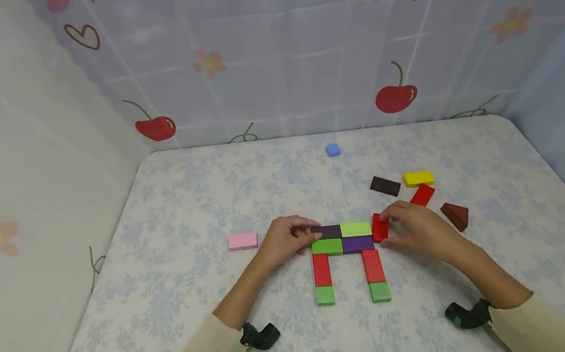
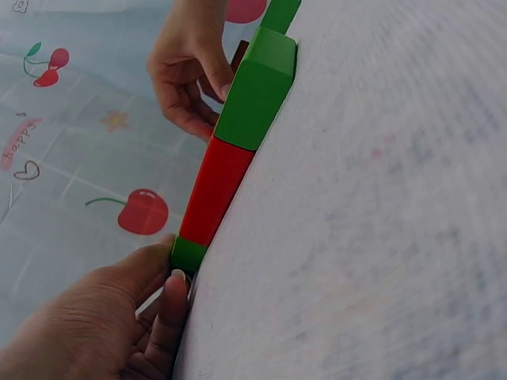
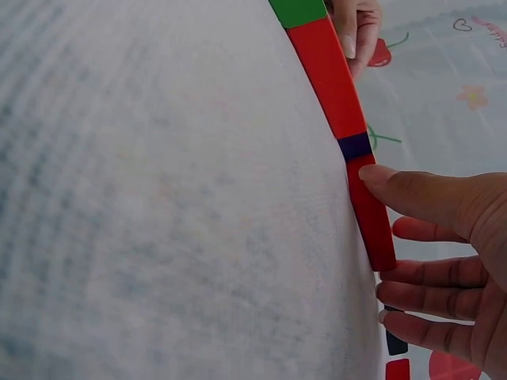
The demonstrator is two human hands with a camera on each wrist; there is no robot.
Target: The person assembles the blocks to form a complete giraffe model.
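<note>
Flat coloured blocks lie joined on the table. A black block point(image 1: 327, 232) and a lime block point(image 1: 355, 229) form the back row, with a green block point(image 1: 327, 247) and a purple block point(image 1: 357, 244) in front. Two legs of red point(image 1: 322, 270) and green blocks point(image 1: 380, 291) extend toward me. My left hand point(image 1: 283, 241) pinches the black block's left end between thumb and index finger. At the right end, my right hand point(image 1: 419, 229) grips a red block point(image 3: 372, 222) between thumb and fingers, standing crosswise beside the purple and lime blocks.
A pink block point(image 1: 242, 241) lies left of my left hand. Beyond my right hand are a dark block point(image 1: 385, 185), a yellow block point(image 1: 418, 179), another red block point(image 1: 423, 195) and a brown angular block point(image 1: 456, 215). A small blue block point(image 1: 333, 149) sits near the back edge.
</note>
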